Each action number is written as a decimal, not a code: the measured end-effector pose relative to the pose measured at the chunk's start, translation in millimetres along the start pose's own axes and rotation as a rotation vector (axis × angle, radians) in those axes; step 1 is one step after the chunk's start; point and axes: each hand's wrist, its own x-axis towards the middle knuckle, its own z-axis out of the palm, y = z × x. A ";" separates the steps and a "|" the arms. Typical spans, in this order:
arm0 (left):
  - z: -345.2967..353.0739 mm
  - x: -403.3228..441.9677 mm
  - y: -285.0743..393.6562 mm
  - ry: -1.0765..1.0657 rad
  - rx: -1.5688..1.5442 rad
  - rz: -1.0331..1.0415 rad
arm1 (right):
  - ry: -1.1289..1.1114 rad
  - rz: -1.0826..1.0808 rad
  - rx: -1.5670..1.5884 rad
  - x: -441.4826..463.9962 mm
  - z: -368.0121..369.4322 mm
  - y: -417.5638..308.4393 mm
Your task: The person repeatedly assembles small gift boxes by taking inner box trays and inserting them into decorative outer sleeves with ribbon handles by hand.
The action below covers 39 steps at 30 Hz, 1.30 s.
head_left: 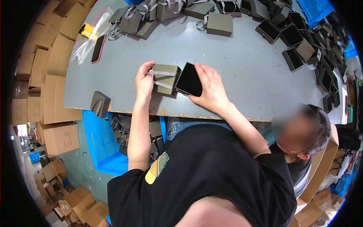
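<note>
My left hand (144, 84) grips the left side of a small grey-green box piece (166, 79) with two grey ribbon strands across it. The fingers curl at its edge, and part of the ribbon lies under them. Just right of it, my right hand (212, 86) is closed around an open box tray (190, 80) with a black lining. The tray is tilted, its hollow turned up to me, and its lower left edge is close to the ribboned piece; I cannot tell if they touch. Both are over the grey table (124, 87) near its front edge.
Ribboned boxes (219, 24) gather at the far side; open black-lined trays (291, 34) pile up at right. A phone (98, 48) and clear plastic (86, 43) lie left. One box (100, 104) sits at the front-left edge, above a blue crate (99, 140). Another person (321, 130) is at right.
</note>
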 end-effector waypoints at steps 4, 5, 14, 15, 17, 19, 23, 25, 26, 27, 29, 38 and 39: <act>1.8 -0.7 -12.1 0.055 0.159 0.120 | -0.137 -0.031 0.022 2.8 1.7 -13.9; 1.9 0.1 -18.6 0.056 0.245 0.189 | -0.188 -0.029 0.000 2.8 -3.2 -15.1; 12.9 -9.4 -16.3 -0.093 0.173 0.166 | -0.095 -0.068 0.117 -12.3 -0.2 -5.9; 11.6 -11.3 -14.0 -0.078 0.168 0.157 | -0.056 -0.065 0.155 -12.0 1.3 -6.8; 7.3 -14.2 -14.8 -0.108 0.252 0.222 | -0.025 -0.079 0.189 -11.8 9.1 -0.1; 10.9 -21.9 -2.4 -0.108 0.327 0.234 | -0.017 -0.070 0.183 -13.7 10.7 -2.7; 15.9 -35.4 7.4 -0.103 0.417 0.228 | 0.175 0.026 0.237 -13.9 21.1 -16.0; 23.2 -42.6 6.3 -0.103 0.428 0.322 | 0.323 0.118 0.235 -19.9 30.6 -26.9; 23.8 -44.8 8.6 -0.122 0.465 0.406 | 0.342 0.129 0.269 -21.0 35.9 -27.9; 22.7 -46.1 9.5 -0.123 0.466 0.386 | 0.364 0.138 0.304 -20.2 39.6 -26.9; 22.4 -51.5 11.7 -0.130 0.459 0.354 | 0.327 0.136 0.330 -18.4 39.6 -23.2; 31.6 -84.8 39.8 -0.324 0.707 0.357 | 0.336 0.337 1.430 -0.9 53.5 -26.5; 29.0 -83.4 45.0 -0.308 0.795 0.370 | 0.235 0.348 1.539 -0.3 49.2 -28.6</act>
